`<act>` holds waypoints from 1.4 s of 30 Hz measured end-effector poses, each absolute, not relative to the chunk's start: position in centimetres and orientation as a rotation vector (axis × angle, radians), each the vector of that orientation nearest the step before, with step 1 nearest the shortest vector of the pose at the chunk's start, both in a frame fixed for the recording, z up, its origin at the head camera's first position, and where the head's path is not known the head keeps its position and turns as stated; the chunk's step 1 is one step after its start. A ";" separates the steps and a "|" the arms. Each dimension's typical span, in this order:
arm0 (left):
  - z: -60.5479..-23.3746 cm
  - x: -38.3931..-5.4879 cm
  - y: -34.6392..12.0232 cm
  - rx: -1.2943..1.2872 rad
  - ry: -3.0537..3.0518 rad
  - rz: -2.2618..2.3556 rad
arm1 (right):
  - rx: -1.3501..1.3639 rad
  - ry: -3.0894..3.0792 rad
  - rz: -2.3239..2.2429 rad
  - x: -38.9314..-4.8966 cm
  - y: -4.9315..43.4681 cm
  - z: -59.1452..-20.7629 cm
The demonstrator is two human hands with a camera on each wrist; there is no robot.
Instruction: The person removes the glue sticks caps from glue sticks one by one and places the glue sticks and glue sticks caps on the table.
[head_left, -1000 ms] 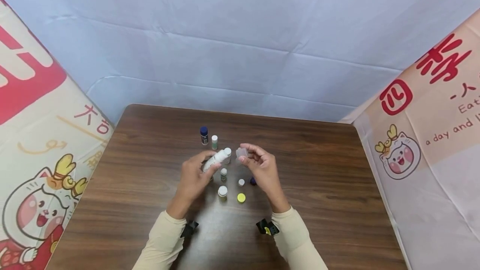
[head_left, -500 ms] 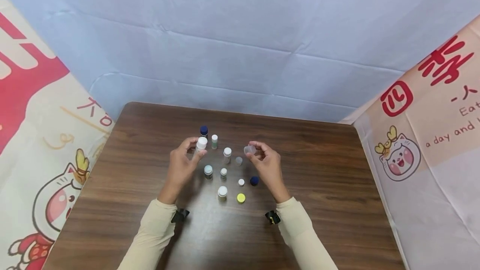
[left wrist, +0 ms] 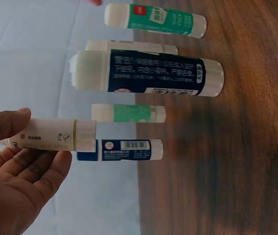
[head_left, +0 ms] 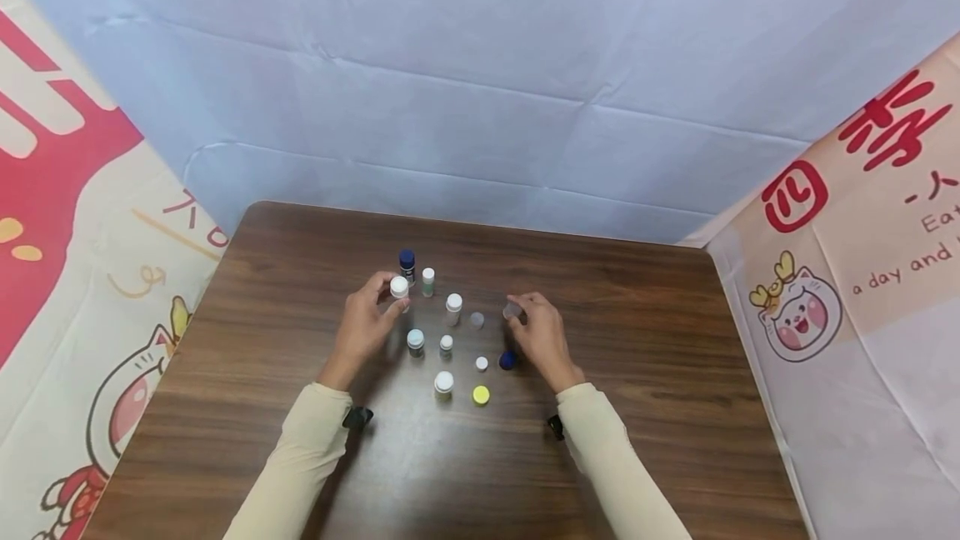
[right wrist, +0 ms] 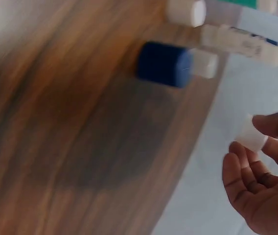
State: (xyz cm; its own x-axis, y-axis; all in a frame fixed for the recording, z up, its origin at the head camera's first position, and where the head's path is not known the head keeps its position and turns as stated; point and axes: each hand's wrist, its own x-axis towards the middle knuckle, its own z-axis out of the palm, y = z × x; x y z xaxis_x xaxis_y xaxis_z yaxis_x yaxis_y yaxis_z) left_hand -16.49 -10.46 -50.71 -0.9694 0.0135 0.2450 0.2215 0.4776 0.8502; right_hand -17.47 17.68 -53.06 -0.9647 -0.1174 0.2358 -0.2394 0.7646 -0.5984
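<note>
My left hand [head_left: 363,319] grips a white glue stick [left wrist: 51,134] upright, thumb on one side and fingers on the other. Its lettering reads 21g and glue stick. Just behind it stand a blue-capped glue stick [left wrist: 129,150] and a small green-labelled one [left wrist: 129,113]. To the right, my right hand [head_left: 542,332] pinches a translucent white cap [right wrist: 251,135] between thumb and fingers. A dark blue cap [right wrist: 163,64] lies close by on the table, nearer the person.
Several uncapped-looking glue sticks stand mid-table, among them a dark-labelled one [left wrist: 153,73] and a green one [left wrist: 163,19]. Loose caps lie right of them: yellow [head_left: 481,395], small white [head_left: 482,363] and translucent [head_left: 477,321]. A pale cloth [head_left: 480,107] hangs behind the wooden table [head_left: 660,357].
The hands have moved apart. My left hand has carried the glue stick left and turned it from tilted to upright; my right hand has moved right and lower with the cap.
</note>
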 end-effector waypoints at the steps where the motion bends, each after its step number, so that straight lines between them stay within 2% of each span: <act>1: -50.9 -16.6 -10.4 -0.201 -2.533 -1.491 | 0.289 -2.814 0.922 -17.6 17.9 -53.4; 26: -52.7 -17.2 -10.2 -0.146 -2.622 -1.551 | 0.236 -3.103 0.783 -18.8 18.5 -56.6; 42: -53.4 -17.6 -10.2 -0.129 -2.626 -1.560 | 0.193 -3.124 0.740 -19.0 18.4 -56.5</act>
State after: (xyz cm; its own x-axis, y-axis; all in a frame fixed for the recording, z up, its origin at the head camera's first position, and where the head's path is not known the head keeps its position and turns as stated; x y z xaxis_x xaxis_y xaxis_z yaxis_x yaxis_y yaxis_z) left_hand -17.61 -10.23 -53.45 -0.9929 0.0290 0.1156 0.1154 0.4765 0.8716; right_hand -19.03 18.39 -56.51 -0.9901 -0.1333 -0.0445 -0.0992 0.8871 -0.4508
